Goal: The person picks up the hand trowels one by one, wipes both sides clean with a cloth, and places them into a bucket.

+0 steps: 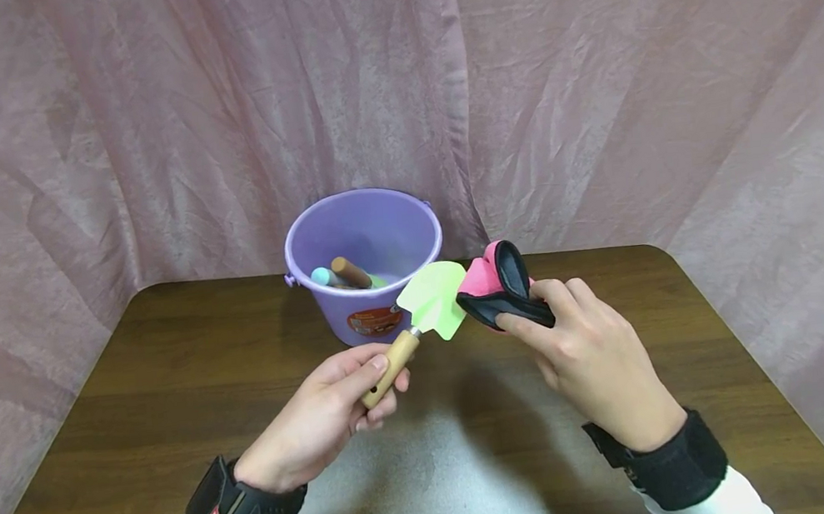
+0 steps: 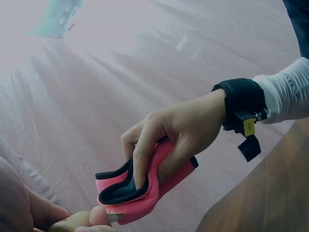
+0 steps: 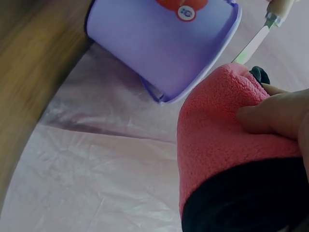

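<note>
Pink fleece with black trim makes up the folded cloth (image 1: 494,286), soft and thick, doubled over so its black edge curls outward. It is held above the table (image 1: 135,420), just in front and to the right of the purple bucket (image 1: 367,262). The right hand (image 1: 588,356) pinches it, forefinger laid along the black trim and thumb pressing the pink side. Touching the cloth's left edge is the pale green blade of a toy trowel (image 1: 428,305), whose wooden handle the left hand (image 1: 323,417) grips with curled fingers. As I judge it, the pinch is light: a push from the blade could make the fold spring open or drag the cloth from the fingers. The bucket stands close behind, so a hard stroke might tip it. Other handles lean inside the bucket.
</note>
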The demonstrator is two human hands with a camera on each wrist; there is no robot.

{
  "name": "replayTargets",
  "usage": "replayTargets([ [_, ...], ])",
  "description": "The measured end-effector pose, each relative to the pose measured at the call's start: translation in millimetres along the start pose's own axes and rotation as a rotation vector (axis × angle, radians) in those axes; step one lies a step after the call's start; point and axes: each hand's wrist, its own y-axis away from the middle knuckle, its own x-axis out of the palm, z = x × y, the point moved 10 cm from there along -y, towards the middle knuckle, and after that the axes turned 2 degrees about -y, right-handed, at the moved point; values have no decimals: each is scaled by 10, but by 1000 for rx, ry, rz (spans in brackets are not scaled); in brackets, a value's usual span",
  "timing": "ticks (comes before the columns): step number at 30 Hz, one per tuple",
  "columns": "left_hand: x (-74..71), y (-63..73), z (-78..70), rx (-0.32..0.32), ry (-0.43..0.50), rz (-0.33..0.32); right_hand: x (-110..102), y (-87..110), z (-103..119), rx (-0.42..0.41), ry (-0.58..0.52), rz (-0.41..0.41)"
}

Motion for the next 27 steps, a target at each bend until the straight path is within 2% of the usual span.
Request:
replayTargets([
  [13, -52, -22, 30, -18, 44, -40, -75, -29, 249, -83, -60, -72],
  [20, -46, -24, 28, -10, 42, -39, -131, -56, 315, -98, -66, -112],
  [27, -14, -31, 20, -4, 10, -35, -139, -57, 355, -99, -62, -111],
])
